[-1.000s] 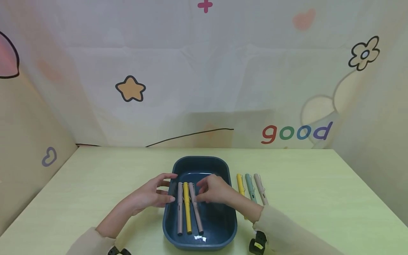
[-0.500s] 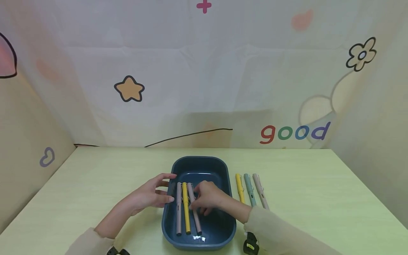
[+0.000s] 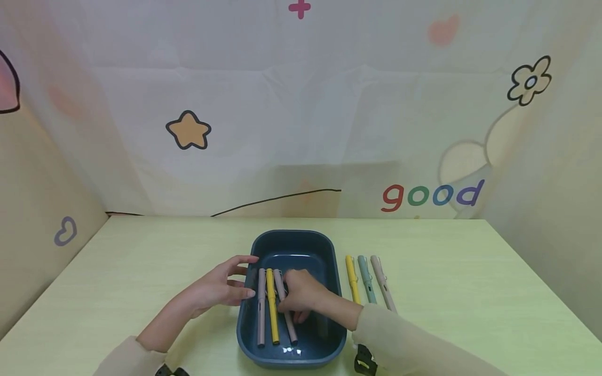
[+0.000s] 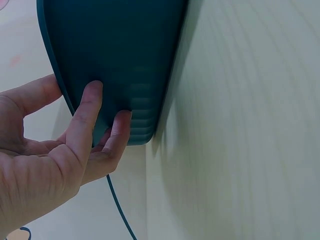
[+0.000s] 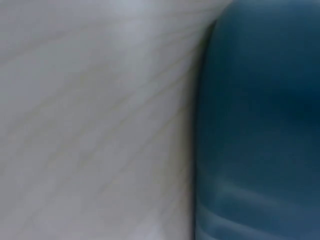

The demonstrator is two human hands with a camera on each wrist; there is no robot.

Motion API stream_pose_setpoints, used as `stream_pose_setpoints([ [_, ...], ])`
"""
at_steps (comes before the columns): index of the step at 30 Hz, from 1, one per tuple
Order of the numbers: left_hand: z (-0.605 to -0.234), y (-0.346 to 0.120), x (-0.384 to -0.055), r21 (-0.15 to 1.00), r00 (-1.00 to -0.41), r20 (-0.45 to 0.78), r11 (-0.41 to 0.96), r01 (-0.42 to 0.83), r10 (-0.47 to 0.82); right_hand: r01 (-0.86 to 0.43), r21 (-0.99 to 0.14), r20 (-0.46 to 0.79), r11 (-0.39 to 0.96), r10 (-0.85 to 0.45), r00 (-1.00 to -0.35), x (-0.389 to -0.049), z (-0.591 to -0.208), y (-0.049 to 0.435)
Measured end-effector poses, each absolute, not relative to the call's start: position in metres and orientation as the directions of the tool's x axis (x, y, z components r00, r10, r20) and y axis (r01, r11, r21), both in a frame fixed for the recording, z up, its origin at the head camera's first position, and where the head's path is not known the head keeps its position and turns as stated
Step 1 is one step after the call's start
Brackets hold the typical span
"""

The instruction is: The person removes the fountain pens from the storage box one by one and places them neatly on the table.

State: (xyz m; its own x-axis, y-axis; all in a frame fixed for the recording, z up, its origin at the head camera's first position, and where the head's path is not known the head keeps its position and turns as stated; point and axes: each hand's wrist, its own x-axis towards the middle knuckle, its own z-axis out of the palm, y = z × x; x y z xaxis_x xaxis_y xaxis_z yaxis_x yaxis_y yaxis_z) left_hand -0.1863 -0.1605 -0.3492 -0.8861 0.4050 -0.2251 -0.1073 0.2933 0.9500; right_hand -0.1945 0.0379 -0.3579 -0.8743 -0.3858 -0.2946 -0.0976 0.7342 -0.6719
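Note:
A dark blue plastic box (image 3: 291,359) stands on the table, with three capped pens lying lengthwise inside. From left to right these are a mauve pen (image 3: 261,313), a yellow pen (image 3: 272,313) and a second mauve pen (image 3: 291,334). Reaching in over the right rim, my right hand (image 3: 304,292) pinches the second mauve pen near its middle; the fingers partly hide it. My left hand (image 3: 221,284) rests its fingertips against the box's left side. The left wrist view shows fingers (image 4: 89,110) spread on the outer wall. In the right wrist view only blurred box wall (image 5: 255,125) and table appear.
Right of the box, a yellow pen (image 3: 352,279), a green pen (image 3: 367,279) and a grey-beige pen (image 3: 383,282) lie side by side on the pale table (image 3: 447,292); the right forearm covers their near ends. A printed cloth (image 3: 235,104) hangs behind.
My right hand has moved left and nearer within the box, down onto the right-hand mauve pen, and its fingers have closed. My left hand stays at the box's side.

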Motion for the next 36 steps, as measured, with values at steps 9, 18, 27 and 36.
stream_pose_setpoints([
  [9, -0.3492, -0.1608, -0.1866, 0.952, -0.884, -0.229, 0.284, -0.115, 0.408, -0.08, -0.678, -0.306, 0.731, -0.38, -0.873, -0.1964, -0.3562, 0.0401],
  [18, -0.3498, -0.1614, -0.1867, 0.954, -0.882, -0.225, 0.279, -0.112, 0.414, -0.074, -0.66, -0.305, 0.748, -0.357, -0.883, -0.2, -0.3544, 0.0424],
  [27, -0.3481, -0.1604, -0.1859, 0.95, -0.888, -0.233, 0.288, -0.12, 0.397, -0.12, -0.65, -0.274, 0.751, -0.378, -0.884, -0.1984, -0.3549, 0.0415],
  [36, -0.3489, -0.1603, -0.1862, 0.951, -0.888, -0.231, 0.285, -0.12, 0.398, -0.189, -0.559, -0.228, 0.807, -0.369, -0.901, -0.1954, -0.352, 0.0413],
])
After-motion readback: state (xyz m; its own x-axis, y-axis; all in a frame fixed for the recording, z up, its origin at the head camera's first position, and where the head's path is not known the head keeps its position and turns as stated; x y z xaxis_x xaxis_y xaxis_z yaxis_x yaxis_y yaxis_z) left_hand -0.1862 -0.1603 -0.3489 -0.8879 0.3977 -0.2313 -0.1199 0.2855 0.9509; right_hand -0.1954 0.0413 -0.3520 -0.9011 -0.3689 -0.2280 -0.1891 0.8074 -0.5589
